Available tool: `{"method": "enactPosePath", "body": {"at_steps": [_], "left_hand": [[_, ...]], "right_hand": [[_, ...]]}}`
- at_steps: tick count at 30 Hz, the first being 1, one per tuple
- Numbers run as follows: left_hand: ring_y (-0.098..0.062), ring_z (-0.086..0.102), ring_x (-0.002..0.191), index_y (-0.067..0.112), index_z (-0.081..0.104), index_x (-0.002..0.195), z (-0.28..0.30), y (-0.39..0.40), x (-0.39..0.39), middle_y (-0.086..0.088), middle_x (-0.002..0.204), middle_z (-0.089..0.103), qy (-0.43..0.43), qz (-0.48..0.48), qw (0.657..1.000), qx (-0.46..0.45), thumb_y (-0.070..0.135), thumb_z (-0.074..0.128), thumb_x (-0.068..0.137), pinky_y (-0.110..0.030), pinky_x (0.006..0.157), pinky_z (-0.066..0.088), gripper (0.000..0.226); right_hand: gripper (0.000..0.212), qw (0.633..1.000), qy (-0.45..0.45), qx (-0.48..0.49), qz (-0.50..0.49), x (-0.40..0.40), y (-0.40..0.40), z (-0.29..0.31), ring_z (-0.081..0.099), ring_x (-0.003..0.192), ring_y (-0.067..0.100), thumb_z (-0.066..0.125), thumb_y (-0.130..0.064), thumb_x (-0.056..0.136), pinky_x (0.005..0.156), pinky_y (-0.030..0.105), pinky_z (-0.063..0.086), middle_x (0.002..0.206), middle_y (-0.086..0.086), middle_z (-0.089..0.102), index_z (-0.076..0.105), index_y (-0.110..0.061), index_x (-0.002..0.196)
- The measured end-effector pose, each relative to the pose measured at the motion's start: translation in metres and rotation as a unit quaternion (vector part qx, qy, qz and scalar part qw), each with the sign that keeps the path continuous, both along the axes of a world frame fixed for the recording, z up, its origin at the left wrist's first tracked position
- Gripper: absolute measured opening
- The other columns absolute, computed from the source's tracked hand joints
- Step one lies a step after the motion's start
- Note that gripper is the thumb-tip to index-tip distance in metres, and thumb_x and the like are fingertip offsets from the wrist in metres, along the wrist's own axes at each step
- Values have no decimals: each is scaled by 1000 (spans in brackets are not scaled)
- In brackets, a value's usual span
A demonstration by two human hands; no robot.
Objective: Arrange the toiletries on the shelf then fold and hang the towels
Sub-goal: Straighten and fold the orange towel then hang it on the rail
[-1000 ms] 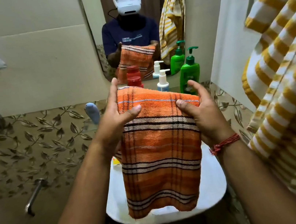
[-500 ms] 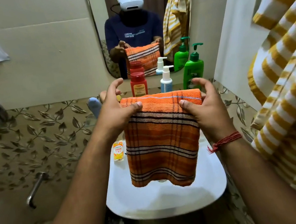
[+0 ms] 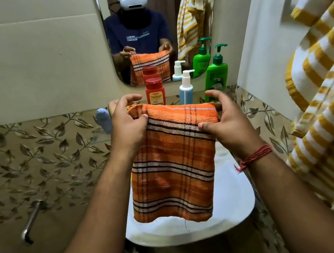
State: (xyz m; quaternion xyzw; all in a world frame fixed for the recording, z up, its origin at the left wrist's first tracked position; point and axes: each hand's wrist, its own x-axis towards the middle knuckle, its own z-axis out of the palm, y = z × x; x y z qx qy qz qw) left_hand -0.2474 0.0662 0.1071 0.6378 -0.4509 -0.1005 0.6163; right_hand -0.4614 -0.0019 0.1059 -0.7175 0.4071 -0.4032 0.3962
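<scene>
Hanging over a white basin (image 3: pixel 235 209) below the mirror (image 3: pixel 158 19) in a leaf-tiled bathroom, the folded orange towel (image 3: pixel 174 164) was pinched at its top corners by the left hand (image 3: pixel 127 123) and right hand (image 3: pixel 229 123). Since half a second earlier its upper edge had tilted. Behind stood a red bottle (image 3: pixel 155 92), white pump bottle (image 3: pixel 185 88) and green pump bottle (image 3: pixel 217 73); a yellow striped towel (image 3: pixel 329 84) hung right.
</scene>
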Motion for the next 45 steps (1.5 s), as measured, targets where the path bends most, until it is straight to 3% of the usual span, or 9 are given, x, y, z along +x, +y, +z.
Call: {"method": "enactPosePath", "body": {"at_steps": [3, 12, 17, 24, 29, 32, 36, 39, 45], "left_hand": [[-15, 57, 115, 28, 63, 117, 2, -3, 8, -2, 128, 47, -55, 5, 998, 3, 1, 65, 91, -18, 93, 51, 37], [-6, 52, 110, 16, 67, 123, 28, -37, 41, 7, 117, 57, -190, -37, 981, -33, -4, 63, 90, -5, 90, 39, 39], [-9, 51, 109, 11, 63, 129, 69, -73, 44, 4, 117, 50, -263, -96, 957, -73, -8, 60, 89, -14, 98, 45, 45], [-22, 45, 113, 15, 62, 121, 141, -140, 13, -5, 120, 49, -342, -96, 924, -141, 8, 60, 91, -43, 100, 47, 31], [-34, 39, 116, 21, 62, 117, 195, -184, -36, -10, 126, 45, -358, -24, 915, -183, 15, 55, 95, -44, 94, 43, 24], [-28, 50, 98, 24, 64, 115, 232, -212, -69, -12, 122, 46, -325, -27, 927, -188, 16, 56, 94, -39, 79, 45, 24], [-31, 66, 99, 26, 72, 111, 284, -252, -121, -9, 108, 72, -204, -97, 961, -157, 13, 58, 83, -34, 79, 50, 34], [-29, 67, 102, 24, 71, 111, 304, -279, -154, -10, 106, 74, -114, -141, 971, -152, 11, 57, 81, -31, 85, 53, 36], [-26, 63, 103, 12, 59, 118, 272, -308, -202, -8, 112, 69, -144, -289, 932, -167, 30, 62, 90, -37, 89, 50, 33]], "right_hand": [[75, 994, 68, -68, -50, 12, 5, 1, 58, 115, 18, 76, -6, 82, 99, 44, 53, 128, 1, 56, 41, -30, 144], [38, 951, 166, -207, -159, 43, 11, 35, 50, 101, 14, 63, -14, 94, 87, 26, 43, 118, 3, 56, 57, -20, 132], [28, 906, 230, -285, -212, 40, 5, 87, 54, 98, 18, 61, -15, 95, 90, 32, 48, 109, 3, 56, 61, -15, 123], [22, 773, 421, -389, -272, 8, -1, 188, 47, 109, 23, 57, -37, 93, 82, 36, 49, 118, 4, 42, 63, -19, 105], [10, 770, 462, -369, -241, -15, -22, 259, 56, 88, 28, 54, -22, 91, 71, 37, 48, 102, 8, 53, 49, -14, 96], [14, 754, 489, -362, -247, -37, -46, 299, 52, 76, 26, 53, -12, 91, 58, 34, 39, 90, 9, 54, 39, -15, 94], [33, 674, 550, -422, -254, -74, -84, 341, 55, 72, 31, 56, -5, 87, 61, 42, 52, 93, 11, 54, 32, -21, 103], [41, 550, 634, -468, -277, -104, -107, 359, 52, 67, 33, 55, -13, 90, 51, 35, 39, 99, 14, 49, 37, -21, 126], [39, 420, 726, -457, -297, -132, -130, 352, 59, 94, 39, 48, -27, 94, 66, 41, 39, 116, 17, 54, 47, -18, 132]]}}
